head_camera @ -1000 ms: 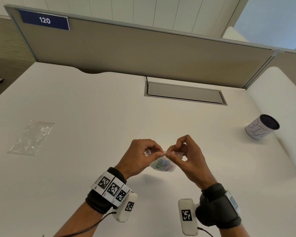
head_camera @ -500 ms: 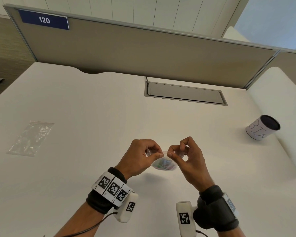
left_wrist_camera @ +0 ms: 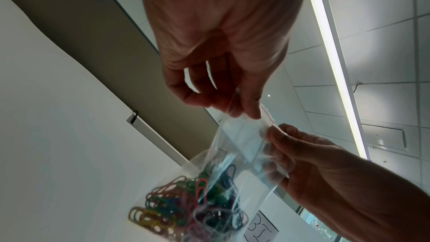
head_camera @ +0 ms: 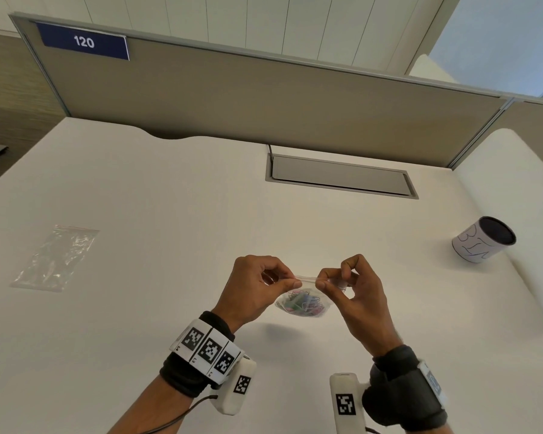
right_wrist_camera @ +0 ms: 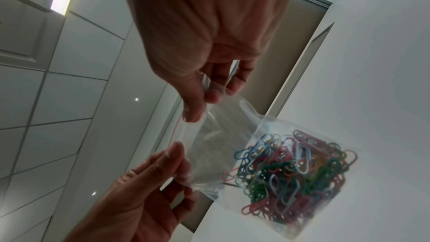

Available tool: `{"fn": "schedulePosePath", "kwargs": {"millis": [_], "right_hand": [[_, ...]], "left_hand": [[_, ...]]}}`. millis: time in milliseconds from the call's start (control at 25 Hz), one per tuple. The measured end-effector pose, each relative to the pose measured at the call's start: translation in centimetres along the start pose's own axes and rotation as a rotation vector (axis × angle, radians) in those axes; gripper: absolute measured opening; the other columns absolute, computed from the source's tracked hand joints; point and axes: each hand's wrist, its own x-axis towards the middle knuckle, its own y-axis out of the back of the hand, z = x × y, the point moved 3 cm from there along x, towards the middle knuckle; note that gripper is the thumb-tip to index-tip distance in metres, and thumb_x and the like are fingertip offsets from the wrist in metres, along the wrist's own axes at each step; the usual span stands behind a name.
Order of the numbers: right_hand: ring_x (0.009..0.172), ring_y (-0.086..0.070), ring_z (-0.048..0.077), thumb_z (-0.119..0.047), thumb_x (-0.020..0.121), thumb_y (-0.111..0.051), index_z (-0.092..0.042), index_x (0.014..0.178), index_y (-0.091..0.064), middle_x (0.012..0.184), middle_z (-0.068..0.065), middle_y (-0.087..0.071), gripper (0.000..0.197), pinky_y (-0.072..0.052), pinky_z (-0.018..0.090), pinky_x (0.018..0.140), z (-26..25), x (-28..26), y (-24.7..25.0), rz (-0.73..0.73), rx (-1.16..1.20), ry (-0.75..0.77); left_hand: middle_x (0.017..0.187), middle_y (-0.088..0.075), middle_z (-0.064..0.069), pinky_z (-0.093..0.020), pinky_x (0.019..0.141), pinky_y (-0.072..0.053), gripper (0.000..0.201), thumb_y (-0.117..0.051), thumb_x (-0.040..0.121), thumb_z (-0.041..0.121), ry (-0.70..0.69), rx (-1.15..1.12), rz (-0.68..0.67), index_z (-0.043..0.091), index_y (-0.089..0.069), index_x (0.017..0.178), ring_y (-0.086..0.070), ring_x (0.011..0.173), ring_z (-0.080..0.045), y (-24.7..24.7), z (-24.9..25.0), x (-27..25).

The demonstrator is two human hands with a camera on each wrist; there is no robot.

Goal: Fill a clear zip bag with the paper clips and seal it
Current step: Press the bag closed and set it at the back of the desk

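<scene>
A small clear zip bag (head_camera: 301,303) hangs above the white desk between my two hands. A heap of coloured paper clips (right_wrist_camera: 295,176) fills its lower half, also seen as paper clips (left_wrist_camera: 186,211) from below. My left hand (head_camera: 290,279) pinches the top strip near its left end with thumb and forefinger. My right hand (head_camera: 321,282) pinches the same strip further right. The bag's top edge (head_camera: 306,279) runs taut between the two pinches, and a thin red line (right_wrist_camera: 178,126) marks it. Both hands' other fingers are curled.
A second clear bag (head_camera: 55,258), empty, lies flat on the desk (head_camera: 138,214) at the left. A white cup (head_camera: 483,239) with a dark inside stands at the right. A grey cable hatch (head_camera: 340,177) sits ahead, before the tan partition (head_camera: 264,98).
My hands have drawn slightly apart along the bag's top strip, with the right pinch sliding to the right. The bag hangs in the same place.
</scene>
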Motion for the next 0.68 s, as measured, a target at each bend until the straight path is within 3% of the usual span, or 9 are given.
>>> {"fn": "schedulePosePath", "kwargs": {"millis": [160,280,360,520,680], "right_hand": [[0.078,-0.065,0.021,-0.007,0.082,-0.071,-0.016,0.077,-0.036,0.083,0.003,-0.074,0.037,-0.051,0.021,0.065,-0.1,0.3,0.4,0.011,0.020,0.006],[0.078,-0.065,0.022,-0.007,0.081,-0.071,-0.013,0.078,-0.035,0.082,0.002,-0.074,0.037,-0.051,0.025,0.067,0.0,0.2,0.3,0.003,0.028,-0.010],[0.079,-0.065,0.021,-0.008,0.081,-0.072,-0.014,0.078,-0.036,0.082,0.001,-0.074,0.037,-0.051,0.027,0.069,0.0,0.1,0.1,0.008,0.031,-0.027],[0.074,-0.069,0.016,-0.007,0.075,-0.077,-0.012,0.077,-0.037,0.077,0.003,-0.077,0.041,-0.050,0.015,0.068,-0.7,0.2,-0.2,0.051,0.095,-0.040],[0.073,-0.074,0.018,-0.007,0.068,-0.082,-0.005,0.085,-0.044,0.074,0.002,-0.078,0.042,-0.053,0.018,0.064,-0.7,0.4,-0.2,0.058,0.155,-0.068]], "left_hand": [[0.076,-0.077,-0.004,-0.017,0.068,-0.056,0.014,-0.082,0.072,0.017,0.062,-0.107,-0.020,0.006,-0.077,0.079,-0.071,0.069,-0.010,0.4,-0.2,-0.1],[0.074,-0.075,-0.001,-0.020,0.069,-0.056,0.011,-0.080,0.074,0.018,0.021,-0.035,-0.017,0.009,-0.076,0.077,-0.068,0.069,-0.011,0.5,0.0,-0.1],[0.070,-0.074,0.000,-0.016,0.065,-0.053,0.011,-0.081,0.072,0.019,-0.001,-0.011,0.003,0.010,-0.075,0.073,-0.065,0.064,-0.008,0.6,0.1,-0.1],[0.070,-0.076,-0.002,-0.015,0.063,-0.052,0.011,-0.083,0.069,0.018,0.050,-0.089,0.068,0.010,-0.077,0.072,-0.067,0.062,-0.008,1.4,-0.3,-0.3],[0.069,-0.075,0.004,-0.015,0.063,-0.051,0.007,-0.081,0.072,0.018,0.039,-0.072,0.069,0.012,-0.076,0.074,-0.065,0.062,-0.007,2.1,-0.4,-0.6]]}}
